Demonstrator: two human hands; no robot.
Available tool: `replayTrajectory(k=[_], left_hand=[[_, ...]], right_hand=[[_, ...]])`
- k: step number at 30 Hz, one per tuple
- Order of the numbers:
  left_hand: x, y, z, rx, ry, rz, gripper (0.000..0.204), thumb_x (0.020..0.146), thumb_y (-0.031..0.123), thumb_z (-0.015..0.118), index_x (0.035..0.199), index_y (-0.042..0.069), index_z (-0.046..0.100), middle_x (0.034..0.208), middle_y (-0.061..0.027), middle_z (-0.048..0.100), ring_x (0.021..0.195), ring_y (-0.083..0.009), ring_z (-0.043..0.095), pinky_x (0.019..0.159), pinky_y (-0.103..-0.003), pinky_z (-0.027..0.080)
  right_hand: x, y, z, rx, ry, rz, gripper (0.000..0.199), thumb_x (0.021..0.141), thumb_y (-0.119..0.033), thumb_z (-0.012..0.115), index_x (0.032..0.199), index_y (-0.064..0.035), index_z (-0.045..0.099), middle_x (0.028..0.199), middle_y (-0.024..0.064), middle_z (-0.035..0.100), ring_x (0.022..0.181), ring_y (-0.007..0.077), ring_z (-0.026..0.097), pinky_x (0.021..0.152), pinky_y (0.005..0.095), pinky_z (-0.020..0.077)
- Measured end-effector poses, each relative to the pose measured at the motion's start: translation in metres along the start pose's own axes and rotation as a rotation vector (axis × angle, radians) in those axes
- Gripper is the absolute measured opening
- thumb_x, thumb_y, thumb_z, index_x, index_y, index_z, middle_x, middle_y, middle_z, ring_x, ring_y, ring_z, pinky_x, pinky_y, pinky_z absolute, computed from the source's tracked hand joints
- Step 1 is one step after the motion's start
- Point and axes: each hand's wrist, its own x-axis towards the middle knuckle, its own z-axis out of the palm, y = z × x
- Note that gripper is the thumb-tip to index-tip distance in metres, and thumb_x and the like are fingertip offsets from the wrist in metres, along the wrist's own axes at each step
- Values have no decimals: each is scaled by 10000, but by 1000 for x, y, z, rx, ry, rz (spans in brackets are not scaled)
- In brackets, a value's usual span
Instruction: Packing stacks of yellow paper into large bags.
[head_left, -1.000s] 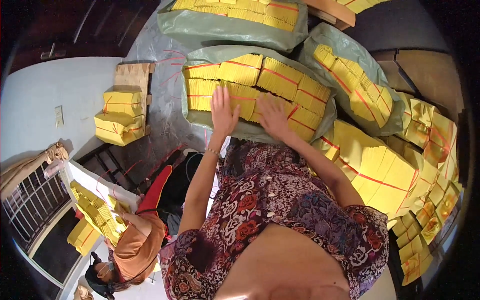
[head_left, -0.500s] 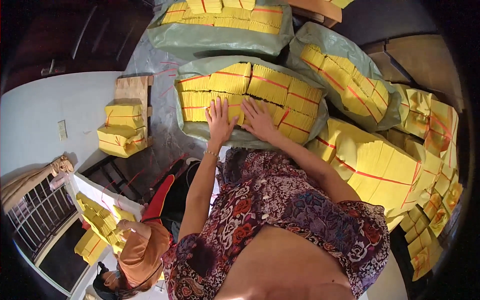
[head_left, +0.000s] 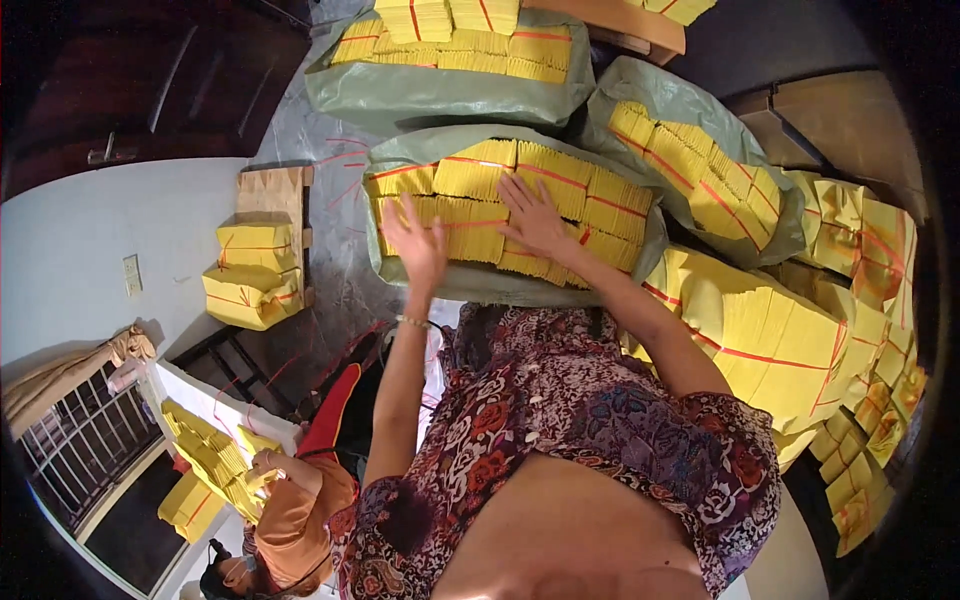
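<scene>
Head view, only one to go on. Both hands are at the middle green sack [head_left: 400,165], which is packed w/ bundles of yellow paper sheets [head_left: 470,180] tied in red string. Judging by the pose, the step in hand is pressing and levelling the bundles in that sack.

Right hand [head_left: 535,220]: flat, palm down, fingers [head_left: 515,192] spread wide, resting on top of the bundles near the sack's middle. Nothing gripped, just pressing on the paper.

Left hand [head_left: 418,245]: fingers [head_left: 400,215] open and loosely splayed, at the near left part of the same sack, over the front row of bundles. Looks a bit blurred; can't tell if it's touching the paper or just above it. Holds nothing. Thin bracelet [head_left: 412,322] on that wrist.

Next move, as a guess: would call for both palms flat, even push along the rows, keeping clear of the red string so it doesn't slip off a bundle.

Around it: a second green sack [head_left: 350,95] of the same bundles sits just beyond, a third green sack [head_left: 640,85] lies tilted to the right. Loose yellow stacks [head_left: 770,340] are piled beside the right forearm, more run along the right edge. To the left, a few tied bundles on a low wooden stand [head_left: 275,190]. Lower left, another person in an orange top [head_left: 300,520] handles yellow sheets, well apart from these hands.
</scene>
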Motion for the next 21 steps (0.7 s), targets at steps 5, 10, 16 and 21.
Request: replayTrajectory(k=[5, 10, 16, 21], left_hand=[[49, -68, -12, 215, 59, -181, 816, 819, 335, 639, 1425, 8, 202, 1402, -291, 252, 1244, -445, 305, 1017, -551, 250], [70, -79, -4, 127, -91, -243, 843, 808, 349, 650, 1421, 9, 182, 1310, -290, 370, 1145, -442, 426, 939, -487, 385], [73, -118, 8, 144, -161, -368, 523, 848, 275, 594, 1271, 9, 441, 1052, -245, 569, 958, -407, 563, 791, -458, 467], [78, -125, 9, 127, -157, -473, 402, 900, 321, 503, 1147, 18, 598, 975, -253, 630, 861, -420, 618, 751, -480, 493]], right_hand=[[10, -15, -11, 31, -21, 41, 786, 854, -518, 493, 1438, -58, 237, 1511, 89, 202, 1406, 267, 135, 1107, 527, 120], [-1, -1, -11, 0, -62, 2, 792, 843, -503, 517, 1435, -56, 241, 1506, 97, 210, 1401, 281, 148, 1104, 527, 144], [56, -7, -26, -4, 148, 31, 687, 873, -389, 519, 1421, -57, 272, 1508, 85, 206, 1391, 267, 182, 1110, 504, 164], [44, 19, -16, 90, 137, 30, 605, 876, -297, 525, 1392, -61, 314, 1465, 106, 274, 1363, 307, 224, 1100, 494, 179]])
